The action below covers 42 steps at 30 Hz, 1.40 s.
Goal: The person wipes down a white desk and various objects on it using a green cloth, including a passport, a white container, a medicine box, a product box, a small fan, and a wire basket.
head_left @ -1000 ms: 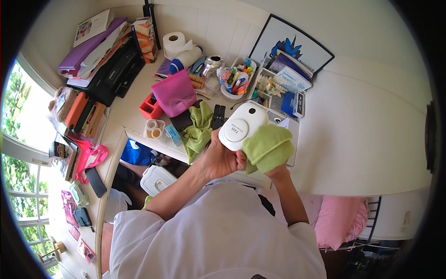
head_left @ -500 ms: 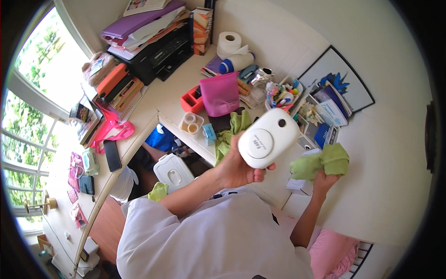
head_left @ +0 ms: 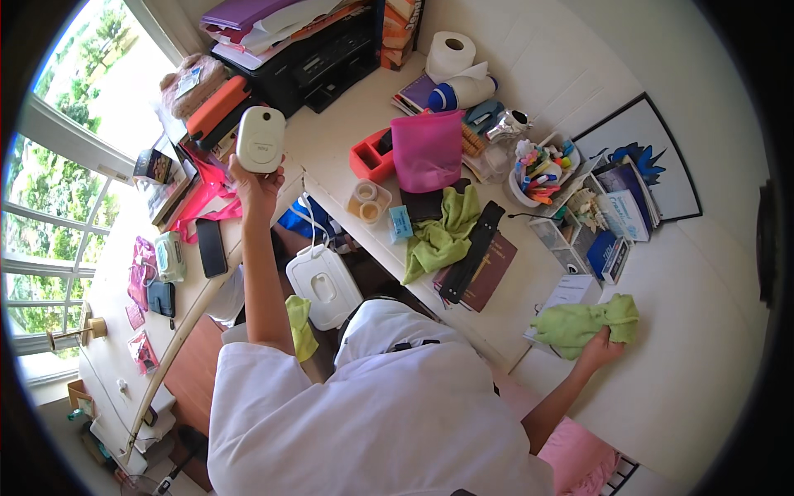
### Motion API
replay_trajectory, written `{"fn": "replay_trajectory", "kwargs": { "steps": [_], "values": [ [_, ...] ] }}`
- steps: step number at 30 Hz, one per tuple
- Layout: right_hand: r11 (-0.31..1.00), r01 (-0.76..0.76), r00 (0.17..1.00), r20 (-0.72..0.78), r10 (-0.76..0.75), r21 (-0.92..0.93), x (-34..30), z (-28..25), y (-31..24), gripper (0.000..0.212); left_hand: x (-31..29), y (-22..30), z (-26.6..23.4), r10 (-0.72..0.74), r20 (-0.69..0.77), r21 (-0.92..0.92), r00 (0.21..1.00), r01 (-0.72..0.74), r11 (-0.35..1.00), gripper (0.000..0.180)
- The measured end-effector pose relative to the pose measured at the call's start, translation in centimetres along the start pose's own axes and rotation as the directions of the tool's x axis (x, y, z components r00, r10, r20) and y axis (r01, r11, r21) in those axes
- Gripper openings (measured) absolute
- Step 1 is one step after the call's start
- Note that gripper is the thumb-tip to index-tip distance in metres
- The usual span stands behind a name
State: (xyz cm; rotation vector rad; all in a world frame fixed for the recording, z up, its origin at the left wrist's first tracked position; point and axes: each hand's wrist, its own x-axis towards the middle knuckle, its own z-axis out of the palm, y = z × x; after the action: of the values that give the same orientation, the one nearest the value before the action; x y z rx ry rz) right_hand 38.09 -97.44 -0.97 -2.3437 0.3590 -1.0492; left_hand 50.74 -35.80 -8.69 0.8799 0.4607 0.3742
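white device swings left, away from the cloth

in the head view, the left hand [head_left: 257, 180] now grips the white device [head_left: 261, 140] far to the left, near the orange case [head_left: 217, 107], no longer mid-desk. the right hand [head_left: 601, 351] clutches a bunched green cloth [head_left: 579, 328] at the right, by a small white box [head_left: 572, 290]. well apart, cloth and device cannot be in contact work now.

Left fingers [head_left: 275, 175] curl well forward, right fingers [head_left: 607, 343] curl out wide
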Motion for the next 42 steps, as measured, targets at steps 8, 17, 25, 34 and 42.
{"fn": "replay_trajectory", "kwargs": {
  "steps": [8, 17, 25, 34, 42],
  "values": [
    [0.992, -0.116, 0.992, 0.055, 0.114, 0.039, -0.1, 1.3, -2.1, 0.027, 7.8, -7.7, -2.6, -0.39, -0.068, 0.257, 0.918, 0.394, 0.882, 0.07],
    [0.993, -0.118, 0.991, 0.056, 0.118, -0.003, -0.7, 1.5, -1.7, 0.025, 12.3, -9.8, -2.6, -0.263, -0.235, 0.5, 0.936, 0.348, 0.793, 0.06],
    [0.989, -0.149, 0.987, 0.066, 0.147, 0.017, -2.0, 0.7, -2.0, 0.022, 9.8, -11.0, 0.6, 0.078, -0.182, 0.741, 0.98, 0.085, 0.666, 0.045],
    [0.983, -0.181, 0.981, 0.072, 0.179, 0.02, -4.2, 0.0, -1.7, 0.022, -4.7, -14.9, 0.0, 0.421, -0.047, 0.874, 0.906, -0.167, 0.457, 0.065],
    [0.965, -0.26, 0.961, 0.106, 0.255, 0.037, -4.1, 0.2, -3.1, 0.023, -11.6, -21.2, -0.8, -0.441, -0.178, 0.624, 0.88, 0.447, 0.64, 0.069]
  ]
}}
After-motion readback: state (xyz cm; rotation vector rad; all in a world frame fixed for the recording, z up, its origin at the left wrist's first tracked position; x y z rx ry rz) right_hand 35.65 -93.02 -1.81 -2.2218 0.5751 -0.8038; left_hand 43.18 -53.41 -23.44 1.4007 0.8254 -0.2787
